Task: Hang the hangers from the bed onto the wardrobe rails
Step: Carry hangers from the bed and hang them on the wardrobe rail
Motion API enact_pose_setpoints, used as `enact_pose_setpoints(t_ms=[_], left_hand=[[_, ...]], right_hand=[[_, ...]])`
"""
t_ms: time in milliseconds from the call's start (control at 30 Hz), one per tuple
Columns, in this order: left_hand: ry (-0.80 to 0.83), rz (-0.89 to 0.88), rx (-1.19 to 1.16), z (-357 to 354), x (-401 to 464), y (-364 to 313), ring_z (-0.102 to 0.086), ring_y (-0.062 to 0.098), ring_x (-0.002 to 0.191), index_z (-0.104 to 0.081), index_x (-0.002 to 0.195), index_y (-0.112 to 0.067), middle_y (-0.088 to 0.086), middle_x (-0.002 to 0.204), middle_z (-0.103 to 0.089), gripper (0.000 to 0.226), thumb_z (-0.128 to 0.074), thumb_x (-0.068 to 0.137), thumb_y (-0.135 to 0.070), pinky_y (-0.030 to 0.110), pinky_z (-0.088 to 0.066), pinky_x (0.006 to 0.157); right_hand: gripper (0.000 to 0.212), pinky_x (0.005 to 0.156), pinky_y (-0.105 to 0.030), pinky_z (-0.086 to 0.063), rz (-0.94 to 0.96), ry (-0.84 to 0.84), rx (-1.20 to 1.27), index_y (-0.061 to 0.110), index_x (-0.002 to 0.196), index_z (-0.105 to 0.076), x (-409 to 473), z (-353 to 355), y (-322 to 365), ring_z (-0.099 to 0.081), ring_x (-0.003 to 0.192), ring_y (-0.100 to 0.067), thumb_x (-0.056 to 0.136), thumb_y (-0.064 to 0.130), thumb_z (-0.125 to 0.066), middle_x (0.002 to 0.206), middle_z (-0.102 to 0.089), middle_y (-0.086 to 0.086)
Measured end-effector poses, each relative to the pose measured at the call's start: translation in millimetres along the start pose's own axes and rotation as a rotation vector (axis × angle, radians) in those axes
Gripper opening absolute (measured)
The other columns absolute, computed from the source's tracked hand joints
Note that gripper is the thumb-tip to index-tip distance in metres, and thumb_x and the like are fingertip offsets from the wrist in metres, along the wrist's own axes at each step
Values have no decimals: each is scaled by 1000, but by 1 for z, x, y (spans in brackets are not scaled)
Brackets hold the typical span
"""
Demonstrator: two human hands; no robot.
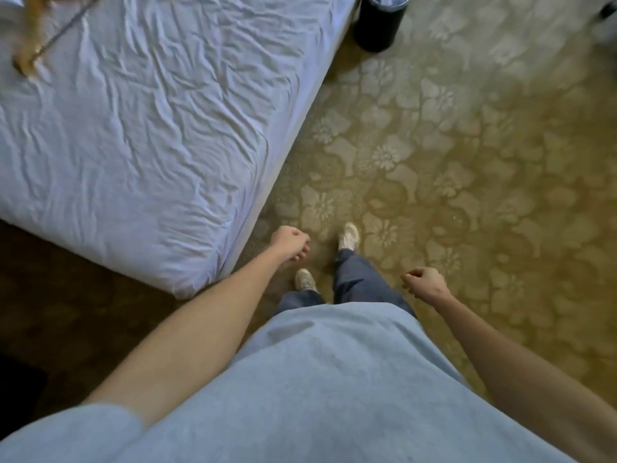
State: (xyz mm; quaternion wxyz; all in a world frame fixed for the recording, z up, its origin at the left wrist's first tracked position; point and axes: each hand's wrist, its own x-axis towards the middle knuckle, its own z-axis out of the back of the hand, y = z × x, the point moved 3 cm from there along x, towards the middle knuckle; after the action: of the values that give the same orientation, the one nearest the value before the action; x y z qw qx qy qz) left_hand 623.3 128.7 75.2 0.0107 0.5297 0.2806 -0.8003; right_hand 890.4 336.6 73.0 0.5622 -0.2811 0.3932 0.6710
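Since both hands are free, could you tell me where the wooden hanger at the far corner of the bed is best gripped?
Probably at the wooden end that shows, coming from the bed's near side with the left hand, which is the nearer one. The hanger lies flat on the sheet, its metal bar running up out of frame. Its hook is not in view, and the image is blurred there.
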Motion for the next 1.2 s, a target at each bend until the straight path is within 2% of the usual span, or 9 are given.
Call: enact_pose_setpoints(t_ms=[100, 300, 433, 533, 667, 833, 900, 1033, 1200], left_hand=[[49, -57, 90, 7, 44, -84, -64, 13, 61, -72, 95, -10, 3, 78, -72, 18, -58, 100, -20, 20, -48, 49], [46, -16, 198, 36, 125, -191, -65, 15, 65, -71, 95, -9, 4, 78, -70, 20, -54, 101, -19, 24, -51, 58], [2, 129, 214, 71, 146, -227, -56, 15, 53, -68, 86, -6, 8, 71, -66, 20, -54, 99, -12, 22, -46, 48], [-105, 179, 184, 104, 157, -258, -49, 14, 51, -65, 74, -6, 6, 62, -58, 22, -58, 94, -10, 13, -37, 36], [-173, 251, 100, 139, 181, -291, -49, 15, 49, -57, 59, -12, 2, 55, -55, 32, -62, 91, -14, 21, -38, 43], [-155, 321, -43, 165, 236, -332, -62, 17, 52, -72, 77, -4, 6, 65, -70, 21, -61, 92, -14, 23, -51, 52], [-138, 334, -92, 176, 266, -355, -64, 21, 57, -73, 77, -3, 9, 70, -73, 24, -61, 93, -15, 29, -56, 60], [-138, 302, -109, 208, 318, -426, -47, 16, 44, -54, 55, -15, -1, 47, -53, 42, -59, 95, -26, 20, -38, 43], [-131, 224, -171, 256, 381, -533, -63, 23, 56, -70, 68, -7, 10, 66, -72, 28, -59, 90, -20, 33, -56, 62]], right_hand=[[20, 81, -41, -59, -75, -4, 68, 10, 95, -76, 48, 36, 7, -71, 81, -24, 94, 22, -61, 80, -75, -5], [23, 61, -30, -53, -134, 35, 100, 3, 94, -75, 143, 117, 75, -63, 65, -20, 97, 20, -60, 77, -73, -9], [23, 70, -36, -57, -39, 75, 17, 8, 76, -74, 192, 176, 172, -68, 72, -26, 91, 19, -61, 71, -72, -6], [22, 76, -38, -57, 68, 122, -17, 8, 78, -73, 230, 216, 258, -68, 76, -25, 92, 18, -59, 81, -75, -10], [24, 71, -35, -58, 201, 143, -39, 2, 90, -76, 272, 253, 369, -69, 73, -23, 92, 17, -57, 85, -76, -11], [19, 74, -32, -57, 295, 175, -118, 9, 92, -75, 329, 291, 479, -68, 74, -18, 92, 18, -58, 81, -74, -4], [19, 69, -29, -55, 292, 174, -160, 9, 92, -74, 357, 308, 510, -65, 70, -15, 93, 18, -58, 79, -72, -2], [19, 57, -24, -50, 186, 165, -224, 9, 98, -74, 410, 356, 552, -62, 66, -14, 96, 21, -59, 86, -74, -8], [24, 67, -34, -58, 89, 102, -268, 2, 91, -76, 466, 430, 601, -66, 70, -23, 94, 20, -60, 87, -77, -15]])
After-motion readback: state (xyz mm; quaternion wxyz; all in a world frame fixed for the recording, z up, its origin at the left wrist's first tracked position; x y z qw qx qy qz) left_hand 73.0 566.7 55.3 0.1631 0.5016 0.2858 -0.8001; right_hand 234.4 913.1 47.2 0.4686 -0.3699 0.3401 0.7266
